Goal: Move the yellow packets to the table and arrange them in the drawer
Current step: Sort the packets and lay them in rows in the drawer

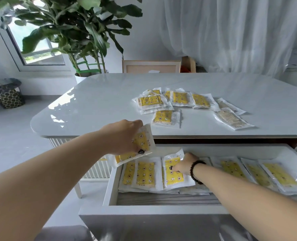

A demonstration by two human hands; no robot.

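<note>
Gripping packet (143,142) over drawer (109,186) left edge; right hand (183,165) pinching another.

No legible text on any packet

The yellow packets (150,101) on the table (95,101) at 12 o'clock show only small printed star and flower motifs; a strip of dark characters runs along the lower edge of some, too small to read. The packet (144,141) at 9 o'clock carries blurred marks down its right edge, unreadable. The packets in the drawer (109,193) at 6 o'clock bear the same pattern. Two pale packets (231,119) at 2 o'clock have fine printed lines, also illegible
</note>
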